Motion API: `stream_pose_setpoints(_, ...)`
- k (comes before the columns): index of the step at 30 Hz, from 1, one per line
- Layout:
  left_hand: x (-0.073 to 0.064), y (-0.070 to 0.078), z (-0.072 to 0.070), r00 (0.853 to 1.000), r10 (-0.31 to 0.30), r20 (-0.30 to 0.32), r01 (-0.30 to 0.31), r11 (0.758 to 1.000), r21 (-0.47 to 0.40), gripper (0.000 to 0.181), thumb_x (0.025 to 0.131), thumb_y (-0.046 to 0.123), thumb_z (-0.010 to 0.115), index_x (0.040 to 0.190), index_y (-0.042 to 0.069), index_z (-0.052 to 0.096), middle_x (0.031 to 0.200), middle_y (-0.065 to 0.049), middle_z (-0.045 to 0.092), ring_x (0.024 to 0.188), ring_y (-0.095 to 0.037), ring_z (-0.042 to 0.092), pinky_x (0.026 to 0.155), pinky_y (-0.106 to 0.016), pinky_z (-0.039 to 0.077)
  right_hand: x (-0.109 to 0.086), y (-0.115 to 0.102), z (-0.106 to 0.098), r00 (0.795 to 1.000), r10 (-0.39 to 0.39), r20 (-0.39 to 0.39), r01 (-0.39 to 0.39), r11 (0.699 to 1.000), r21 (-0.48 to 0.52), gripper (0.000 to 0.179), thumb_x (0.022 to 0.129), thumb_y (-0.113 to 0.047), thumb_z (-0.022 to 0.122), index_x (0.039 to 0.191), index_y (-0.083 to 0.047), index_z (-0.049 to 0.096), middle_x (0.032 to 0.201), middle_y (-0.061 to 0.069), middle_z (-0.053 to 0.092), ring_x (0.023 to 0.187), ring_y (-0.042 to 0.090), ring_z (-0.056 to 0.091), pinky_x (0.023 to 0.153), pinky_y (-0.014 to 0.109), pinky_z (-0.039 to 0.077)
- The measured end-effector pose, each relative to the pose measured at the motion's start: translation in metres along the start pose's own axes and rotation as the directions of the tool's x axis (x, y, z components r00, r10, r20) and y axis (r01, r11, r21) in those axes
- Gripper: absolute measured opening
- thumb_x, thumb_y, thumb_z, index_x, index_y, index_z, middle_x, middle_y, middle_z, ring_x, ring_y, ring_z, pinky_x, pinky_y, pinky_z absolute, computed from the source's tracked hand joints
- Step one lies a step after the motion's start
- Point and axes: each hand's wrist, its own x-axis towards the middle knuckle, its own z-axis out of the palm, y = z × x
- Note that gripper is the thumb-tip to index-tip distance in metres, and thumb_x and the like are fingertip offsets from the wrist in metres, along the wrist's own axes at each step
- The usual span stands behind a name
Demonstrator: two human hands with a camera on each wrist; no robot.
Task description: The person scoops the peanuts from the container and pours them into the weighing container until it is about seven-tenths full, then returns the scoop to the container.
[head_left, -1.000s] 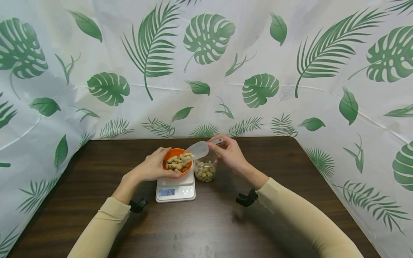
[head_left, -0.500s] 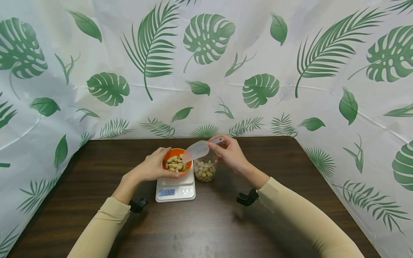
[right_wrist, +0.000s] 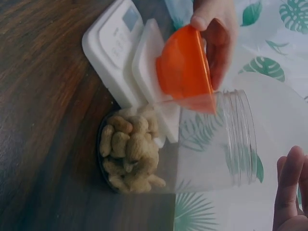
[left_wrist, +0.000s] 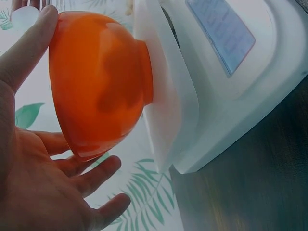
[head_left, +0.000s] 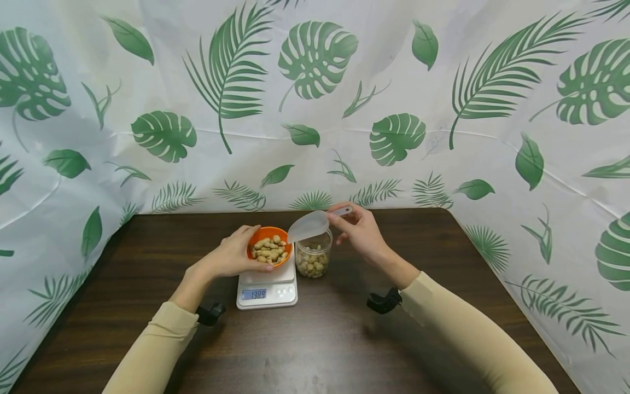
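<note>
An orange bowl [head_left: 289, 257] with unshelled peanuts [head_left: 268, 251] stands on a white kitchen scale [head_left: 280, 297], whose display reads about 138.9. My left hand [head_left: 230, 254] holds the bowl by its rim, thumb on the near side and fingers on the far side; the left wrist view shows the bowl's outer wall [left_wrist: 96, 82]. My right hand [head_left: 363, 232] pinches the handle of a translucent white scoop [head_left: 308, 226], tilted over the jar's mouth near the bowl's right rim. No peanuts show in the scoop. Below it, a clear jar [right_wrist: 207, 149] holds more peanuts [right_wrist: 134, 149].
Scale and jar stand close together near the back of a dark wooden table [head_left: 315, 345]. Behind the table hangs a white sheet printed with green leaves [head_left: 315, 137]. Black straps with devices sit at both wrists.
The peanuts on the scoop slid into the bowl, and the display went from about 120.6 to 138.9. My right hand then moved the scoop right, away from the bowl. My left hand stayed.
</note>
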Motion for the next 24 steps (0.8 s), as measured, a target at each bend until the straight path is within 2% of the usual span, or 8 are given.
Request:
stream_pose_setpoints(3, 0.000, 0.000, 0.000, 1.000, -0.003, -0.001, 0.003, 1.000, -0.002, 0.112, 0.076, 0.056, 0.087, 0.154, -0.007, 0.036, 0.148, -0.022, 0.045, 0.131, -0.037, 0.048, 0.106, -0.068, 0.032, -0.002, -0.001, -0.005, 1.000, 0.005, -0.011, -0.005, 1.000, -0.009, 0.027, 0.102, -0.015, 0.068, 0.120, 0.005, 0.065, 0.104, 0.009, 0.069, 0.091, 0.021, 0.066, 0.056, 0.035, 0.057)
stream_pose_setpoints(11, -0.001, 0.000, -0.001, 1.000, -0.014, 0.008, 0.014, 1.000, -0.003, 0.113, 0.076, 0.057, 0.086, 0.155, -0.006, 0.035, 0.148, -0.020, 0.046, 0.130, -0.036, 0.049, 0.106, -0.067, 0.032, -0.005, -0.003, -0.018, 0.998, 0.018, -0.063, -0.020, 1.000, -0.020, 0.031, 0.102, -0.020, 0.068, 0.119, 0.004, 0.066, 0.105, 0.010, 0.068, 0.090, 0.021, 0.065, 0.057, 0.036, 0.056)
stream_pose_setpoints(19, -0.001, 0.000, 0.000, 1.000, -0.014, 0.013, 0.014, 1.000, -0.001, 0.113, 0.076, 0.058, 0.086, 0.155, -0.005, 0.035, 0.148, -0.020, 0.045, 0.129, -0.036, 0.049, 0.106, -0.067, 0.032, -0.006, 0.003, -0.028, 0.997, 0.029, -0.078, -0.032, 0.999, -0.042, 0.030, 0.102, -0.022, 0.068, 0.119, 0.003, 0.066, 0.100, 0.009, 0.069, 0.068, 0.018, 0.061, 0.057, 0.035, 0.055)
stream_pose_setpoints(24, 0.000, 0.000, 0.000, 1.000, -0.009, 0.015, 0.009, 1.000, 0.002, 0.114, 0.077, 0.057, 0.086, 0.155, -0.006, 0.034, 0.148, -0.021, 0.045, 0.130, -0.036, 0.049, 0.106, -0.068, 0.032, -0.006, 0.007, -0.028, 0.998, 0.024, -0.060, -0.029, 0.997, -0.078, 0.029, 0.102, -0.022, 0.068, 0.118, 0.002, 0.066, 0.099, 0.018, 0.068, 0.061, 0.019, 0.058, 0.056, 0.035, 0.055)
